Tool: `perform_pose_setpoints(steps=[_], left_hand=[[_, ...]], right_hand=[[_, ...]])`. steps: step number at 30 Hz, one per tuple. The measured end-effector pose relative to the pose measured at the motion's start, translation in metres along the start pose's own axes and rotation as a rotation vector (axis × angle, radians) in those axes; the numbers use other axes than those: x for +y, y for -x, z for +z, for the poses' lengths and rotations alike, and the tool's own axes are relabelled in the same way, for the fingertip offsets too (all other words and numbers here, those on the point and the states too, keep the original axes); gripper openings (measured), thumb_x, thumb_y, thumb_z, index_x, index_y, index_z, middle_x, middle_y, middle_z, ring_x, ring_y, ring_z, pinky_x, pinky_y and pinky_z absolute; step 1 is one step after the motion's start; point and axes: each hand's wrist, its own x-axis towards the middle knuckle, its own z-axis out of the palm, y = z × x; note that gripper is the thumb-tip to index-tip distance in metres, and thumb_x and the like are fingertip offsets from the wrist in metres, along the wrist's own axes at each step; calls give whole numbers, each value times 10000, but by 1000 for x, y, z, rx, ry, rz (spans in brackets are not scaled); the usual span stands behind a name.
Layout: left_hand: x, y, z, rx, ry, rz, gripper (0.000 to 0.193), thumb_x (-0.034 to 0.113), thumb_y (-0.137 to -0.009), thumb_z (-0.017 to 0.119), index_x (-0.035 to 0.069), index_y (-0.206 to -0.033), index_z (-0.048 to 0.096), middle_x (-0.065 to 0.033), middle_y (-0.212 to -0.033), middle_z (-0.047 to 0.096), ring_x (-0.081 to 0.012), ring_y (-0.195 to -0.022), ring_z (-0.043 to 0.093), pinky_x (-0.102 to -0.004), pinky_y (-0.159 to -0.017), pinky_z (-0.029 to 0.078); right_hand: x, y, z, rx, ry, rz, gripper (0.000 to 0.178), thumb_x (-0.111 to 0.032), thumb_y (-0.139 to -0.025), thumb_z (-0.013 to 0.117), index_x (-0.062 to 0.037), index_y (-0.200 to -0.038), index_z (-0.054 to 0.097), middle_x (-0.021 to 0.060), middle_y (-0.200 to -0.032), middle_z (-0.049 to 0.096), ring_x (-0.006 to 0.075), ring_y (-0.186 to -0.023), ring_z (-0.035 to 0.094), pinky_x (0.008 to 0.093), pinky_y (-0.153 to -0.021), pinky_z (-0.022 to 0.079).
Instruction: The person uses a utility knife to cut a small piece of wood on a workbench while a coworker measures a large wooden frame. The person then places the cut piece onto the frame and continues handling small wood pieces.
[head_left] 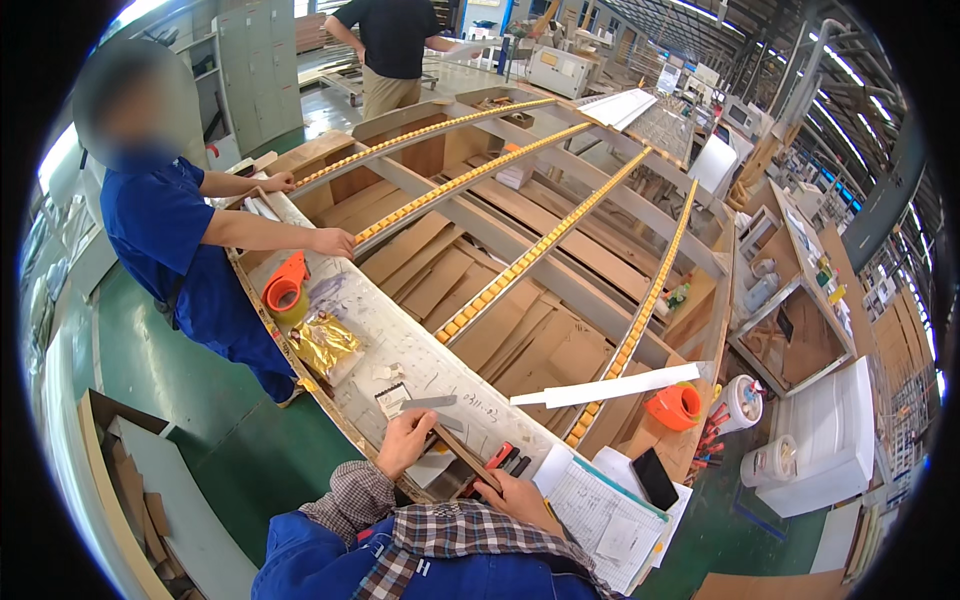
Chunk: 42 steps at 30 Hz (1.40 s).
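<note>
My left hand (408, 442) is closed, pinching a flat grey strip (432, 403) above the white workbench (455, 385). A second grey piece (446, 421) shows beside its fingers; whether the two are joined, I cannot tell. An open compartment like a drawer, with pale paper (430, 467) inside, lies just below this hand. My right hand (520, 500) is curled at the brown edge (468, 458) of that compartment, its fingertips partly hidden. Close to it lie red and black markers (507, 458). A small spiral notepad (392, 399) sits beyond my left hand.
Written sheets (605, 520) and a black phone (654, 478) lie right. Orange tape dispensers (287, 290) (674, 405), a gold packet (325, 345) and a white strip (605, 386) rest around. Yellow roller tracks (545, 243) cross the frame. A co-worker (165, 230) in blue stands left.
</note>
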Motion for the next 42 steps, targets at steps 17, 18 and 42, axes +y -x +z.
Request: perform_pose_setpoints(steps=[17, 18, 42], left_hand=[[-3, -2, -1, -40, 52, 0, 321, 261, -901, 527, -39, -980, 610, -53, -835, 601, -114, -738, 525, -241, -647, 431], [-4, -2, 0, -41, 59, -4, 325, 265, -897, 529, -39, -978, 609, -62, -827, 604, -122, -735, 531, -248, -650, 435], [-1, -2, 2, -20, 86, 0, 345, 293, -888, 519, -32, -969, 603, -107, -774, 610, -157, -714, 551, -283, -664, 448]], right_hand=[[-2, 1, -2, 24, 9, -22, 362, -406, -865, 531, -94, -1047, 552, 139, -808, 638, 324, -688, 617, 384, -575, 482], [-3, 1, -2, 18, 9, -13, 364, -408, -864, 531, -95, -1050, 553, 139, -818, 640, 325, -694, 618, 385, -579, 484], [-4, 1, -4, -15, 12, 24, 401, -435, -868, 511, -100, -1087, 540, 147, -848, 643, 337, -749, 622, 404, -631, 492]])
